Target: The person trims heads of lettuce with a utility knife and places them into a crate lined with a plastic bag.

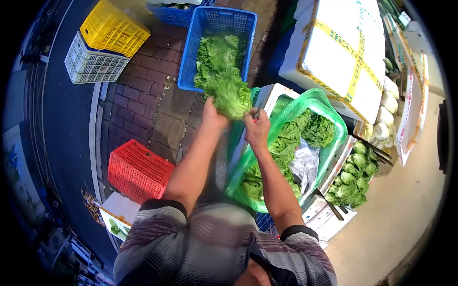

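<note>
My left hand (213, 116) holds a leafy green lettuce (230, 95) from its lower left side, at the near end of a blue crate (188, 71). More lettuce (217, 52) lies inside that crate. At the lettuce's right edge, my right hand (257, 127) is closed around a small dark tool (256, 115), seen only in part. Just right of my right hand stands a white foam box (267, 97) lined with a green plastic bag (329, 102). Leafy greens (286, 143) and a clear plastic bag (305, 162) lie in it.
A red crate (138, 171) stands at the lower left. Yellow (114, 31) and white (93, 59) crates are stacked at the upper left. A large taped foam box (341, 52) is at the upper right, near small green heads (353, 176) and white vegetables (387, 112).
</note>
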A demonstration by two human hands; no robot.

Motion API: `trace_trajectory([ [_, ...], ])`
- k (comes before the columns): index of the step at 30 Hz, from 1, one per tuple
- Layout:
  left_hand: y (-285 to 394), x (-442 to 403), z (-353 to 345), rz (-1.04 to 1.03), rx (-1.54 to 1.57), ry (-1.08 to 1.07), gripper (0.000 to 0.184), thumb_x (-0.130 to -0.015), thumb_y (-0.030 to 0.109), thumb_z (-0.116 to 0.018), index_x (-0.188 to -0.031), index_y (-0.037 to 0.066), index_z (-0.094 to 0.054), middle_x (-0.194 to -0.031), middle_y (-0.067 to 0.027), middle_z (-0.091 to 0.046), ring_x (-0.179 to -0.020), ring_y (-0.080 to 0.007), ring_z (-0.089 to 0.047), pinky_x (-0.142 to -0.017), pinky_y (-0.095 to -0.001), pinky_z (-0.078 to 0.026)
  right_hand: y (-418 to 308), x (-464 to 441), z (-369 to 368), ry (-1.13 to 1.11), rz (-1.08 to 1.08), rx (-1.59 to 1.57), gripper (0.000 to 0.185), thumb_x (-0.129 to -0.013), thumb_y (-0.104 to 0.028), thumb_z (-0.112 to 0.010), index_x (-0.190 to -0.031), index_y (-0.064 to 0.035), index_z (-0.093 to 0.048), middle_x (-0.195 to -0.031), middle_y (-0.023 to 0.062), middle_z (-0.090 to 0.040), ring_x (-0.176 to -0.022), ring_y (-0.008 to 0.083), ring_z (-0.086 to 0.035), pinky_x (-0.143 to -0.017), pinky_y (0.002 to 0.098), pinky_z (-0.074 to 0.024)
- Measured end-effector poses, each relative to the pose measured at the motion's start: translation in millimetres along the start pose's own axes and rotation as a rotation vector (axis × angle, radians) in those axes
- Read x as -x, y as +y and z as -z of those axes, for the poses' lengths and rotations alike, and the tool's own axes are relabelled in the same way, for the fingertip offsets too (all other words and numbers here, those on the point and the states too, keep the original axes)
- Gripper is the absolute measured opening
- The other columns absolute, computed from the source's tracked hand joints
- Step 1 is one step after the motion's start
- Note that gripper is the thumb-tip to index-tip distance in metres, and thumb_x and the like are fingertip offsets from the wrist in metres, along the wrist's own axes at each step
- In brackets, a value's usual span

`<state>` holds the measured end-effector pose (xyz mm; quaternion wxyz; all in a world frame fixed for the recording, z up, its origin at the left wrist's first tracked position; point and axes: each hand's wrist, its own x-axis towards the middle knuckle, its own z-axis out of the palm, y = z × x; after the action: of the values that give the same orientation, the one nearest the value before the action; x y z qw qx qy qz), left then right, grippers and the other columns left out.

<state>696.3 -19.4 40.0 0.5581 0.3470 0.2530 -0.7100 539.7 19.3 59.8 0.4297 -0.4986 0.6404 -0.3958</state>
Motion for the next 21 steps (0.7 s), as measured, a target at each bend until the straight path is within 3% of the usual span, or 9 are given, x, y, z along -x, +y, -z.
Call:
trace_trajectory([
  [4,-2,-12,15,0.002,0.032,-0.086,0.054,-0.102,0.045,-0.035,-0.136,0.007,-0.054,-0.141,-0.0154,-0.054,-0.130,-0.0342,-0.051,-0.110,-0.0553,-0.039,7,3,-2,0.038,0.058,-0.027,0.008,-0.092,-0.008,-0.067,-0.093,-0.0031,-0.060,-0.074,-0.0023,-0.056,-0.064,0.0057,-0.049,-0.056,0.0222,-0.0403],
  [7,0,-9,12,0.049,0.061,-0.076,0.053,-0.101,0.046,-0.037,-0.136,0.010,-0.055,-0.142,-0.0139,-0.053,-0.131,-0.0340,-0.050,-0.109,-0.0563,-0.039,-4,8,0,0.039,-0.073,-0.189,0.007,-0.087,-0.004,-0.067,-0.090,-0.0014,-0.061,-0.078,0.0022,-0.055,-0.068,0.0112,-0.051,-0.062,0.0259,-0.0425],
  [10,4,-2,3,0.012,0.073,-0.049,0.052,-0.101,0.047,-0.040,-0.136,0.013,-0.056,-0.142,-0.0120,-0.054,-0.130,-0.0337,-0.050,-0.109,-0.0565,-0.040,-13,4,1,0.060,-0.124,-0.450,0.008,-0.095,-0.008,-0.063,-0.100,-0.0032,-0.059,-0.080,0.0022,-0.063,-0.065,0.0091,-0.057,-0.061,0.0237,-0.0484],
  [11,6,1,-3,-0.023,0.091,-0.059,0.052,-0.100,0.048,-0.041,-0.136,0.013,-0.056,-0.142,-0.0114,-0.054,-0.130,-0.0336,-0.050,-0.108,-0.0564,-0.040,-11,-3,1,0.089,-0.026,-0.429,0.010,-0.096,-0.009,-0.062,-0.102,-0.0021,-0.058,-0.082,0.0049,-0.064,-0.066,0.0110,-0.059,-0.064,0.0257,-0.0506],
  [14,21,5,-5,-0.077,0.140,-0.104,0.051,-0.100,0.047,-0.043,-0.137,0.015,-0.055,-0.143,-0.0106,-0.053,-0.130,-0.0331,-0.050,-0.109,-0.0564,-0.039,-32,-18,11,0.151,-0.141,-0.559,0.013,-0.096,-0.011,-0.062,-0.101,-0.0001,-0.058,-0.084,0.0069,-0.065,-0.067,0.0128,-0.061,-0.065,0.0275,-0.0516],
  [16,31,10,-6,-0.134,0.117,-0.166,0.050,-0.100,0.047,-0.043,-0.137,0.016,-0.055,-0.142,-0.0101,-0.053,-0.129,-0.0329,-0.051,-0.108,-0.0564,-0.039,-47,-33,18,0.181,-0.150,-0.462,0.013,-0.096,-0.012,-0.063,-0.097,0.0005,-0.059,-0.079,0.0052,-0.063,-0.065,0.0107,-0.059,-0.062,0.0259,-0.0517],
  [18,43,14,-4,-0.173,0.070,-0.046,0.049,-0.099,0.046,-0.045,-0.134,0.014,-0.058,-0.138,-0.0092,-0.057,-0.127,-0.0317,-0.053,-0.108,-0.0544,-0.040,-51,-54,16,0.146,-0.167,-0.387,0.013,-0.095,-0.013,-0.065,-0.095,-0.0004,-0.060,-0.080,0.0036,-0.062,-0.065,0.0087,-0.057,-0.061,0.0251,-0.0521],
  [19,48,14,0,-0.188,0.041,-0.040,0.048,-0.099,0.045,-0.045,-0.133,0.013,-0.058,-0.137,-0.0089,-0.058,-0.126,-0.0313,-0.053,-0.108,-0.0539,-0.041,-56,-66,14,0.088,-0.244,-0.310,0.017,-0.094,-0.014,-0.066,-0.101,0.0004,-0.063,-0.084,0.0017,-0.062,-0.065,0.0070,-0.055,-0.061,0.0239,-0.0516],
  [21,54,28,-7,-0.216,-0.042,-0.071,0.049,-0.101,0.046,-0.045,-0.131,0.011,-0.059,-0.134,-0.0087,-0.060,-0.124,-0.0292,-0.055,-0.108,-0.0502,-0.043,-57,-85,5,-0.142,-0.157,-0.189,0.037,-0.092,-0.020,-0.069,-0.119,0.0035,-0.062,-0.091,0.0014,-0.064,-0.069,0.0065,-0.056,-0.061,0.0230,-0.0498],
])
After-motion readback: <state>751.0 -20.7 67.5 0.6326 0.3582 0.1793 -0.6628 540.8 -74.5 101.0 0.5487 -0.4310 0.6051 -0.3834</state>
